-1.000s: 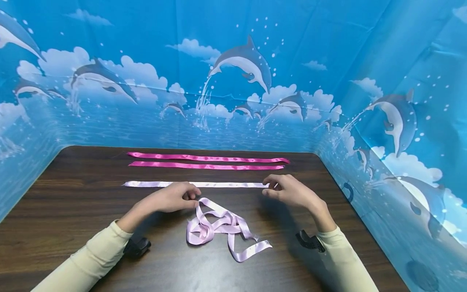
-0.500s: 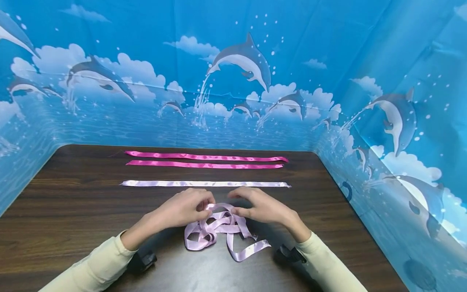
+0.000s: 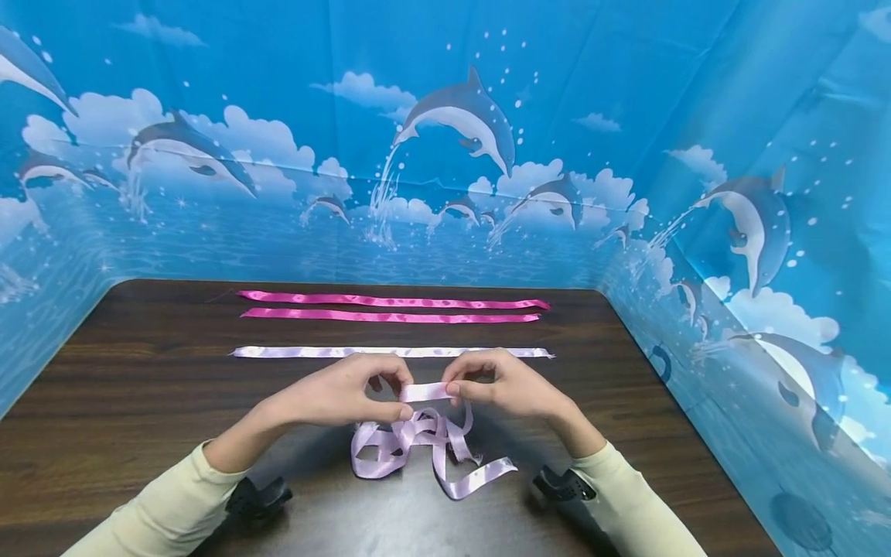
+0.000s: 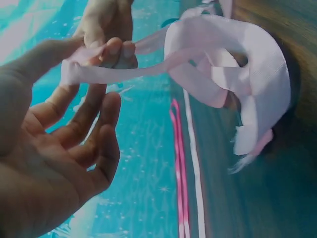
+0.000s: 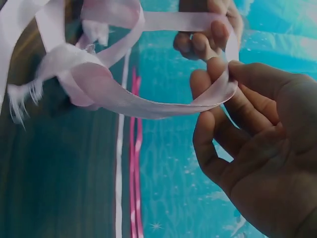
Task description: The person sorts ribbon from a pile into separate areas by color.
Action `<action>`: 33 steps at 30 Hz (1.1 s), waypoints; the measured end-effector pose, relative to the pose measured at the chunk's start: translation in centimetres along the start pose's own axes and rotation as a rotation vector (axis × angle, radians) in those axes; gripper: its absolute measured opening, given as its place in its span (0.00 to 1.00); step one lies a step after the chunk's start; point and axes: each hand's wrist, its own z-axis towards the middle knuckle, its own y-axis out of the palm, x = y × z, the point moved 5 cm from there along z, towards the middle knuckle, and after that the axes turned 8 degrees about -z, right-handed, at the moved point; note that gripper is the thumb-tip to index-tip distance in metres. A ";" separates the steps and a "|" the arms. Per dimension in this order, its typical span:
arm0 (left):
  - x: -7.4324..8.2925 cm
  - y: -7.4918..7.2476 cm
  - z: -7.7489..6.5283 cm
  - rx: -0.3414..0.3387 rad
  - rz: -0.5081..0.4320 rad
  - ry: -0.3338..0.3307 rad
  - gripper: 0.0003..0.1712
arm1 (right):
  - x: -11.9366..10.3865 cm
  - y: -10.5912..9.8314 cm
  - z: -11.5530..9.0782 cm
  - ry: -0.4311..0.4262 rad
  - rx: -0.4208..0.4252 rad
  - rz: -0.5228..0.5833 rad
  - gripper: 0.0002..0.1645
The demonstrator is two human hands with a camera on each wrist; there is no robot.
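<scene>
A tangled pale pink satin ribbon (image 3: 379,456) lies loosely heaped on the table, with one short stretch lifted off it. My left hand (image 3: 348,391) pinches that stretch between thumb and fingers. A little to the right, my right hand (image 3: 511,387) pinches the same stretch, so a short span runs taut between the two. In the left wrist view, the ribbon (image 4: 124,74) bends over the left fingertips and drops back to the heap. Frayed ends (image 5: 25,99) hang near the loops in the right wrist view.
Behind the hands, a straight pale ribbon (image 3: 292,352) lies across the dark wooden table (image 3: 139,371). Two bright pink ribbons, a nearer one (image 3: 390,316) and a farther one (image 3: 390,301), lie parallel beyond it. A dolphin-print sheet (image 3: 445,232) walls the back and sides.
My right hand came from the far ribbon's right end to the tangled ribbon and now pinches it. My left hand moved slightly right, and a piece of ribbon is raised between both hands.
</scene>
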 end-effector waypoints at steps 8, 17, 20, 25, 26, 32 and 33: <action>1.7 -2.2 -1.1 -0.023 -0.101 0.000 0.06 | -1.5 -2.2 -1.0 -0.058 0.070 0.025 0.08; 3.9 -5.0 -3.6 0.105 -0.030 0.005 0.02 | -3.6 -4.3 -2.3 -0.106 0.085 -0.129 0.13; 4.5 -5.7 -4.5 0.129 -0.038 0.003 0.02 | -3.8 -4.9 -2.6 -0.109 0.097 -0.190 0.16; 4.9 -6.8 -5.7 0.155 -0.047 -0.002 0.02 | -3.6 -5.9 -3.1 -0.093 0.147 -0.265 0.24; 4.9 -7.0 -5.9 0.162 -0.043 -0.003 0.02 | -3.5 -6.2 -3.2 -0.083 0.156 -0.278 0.24; 4.4 -8.8 -7.9 0.221 -0.008 -0.025 0.02 | -3.1 -7.5 -4.0 -0.039 0.187 -0.343 0.25; 4.2 -9.0 -8.3 0.227 -0.007 -0.028 0.02 | -3.0 -7.8 -4.1 -0.034 0.190 -0.353 0.25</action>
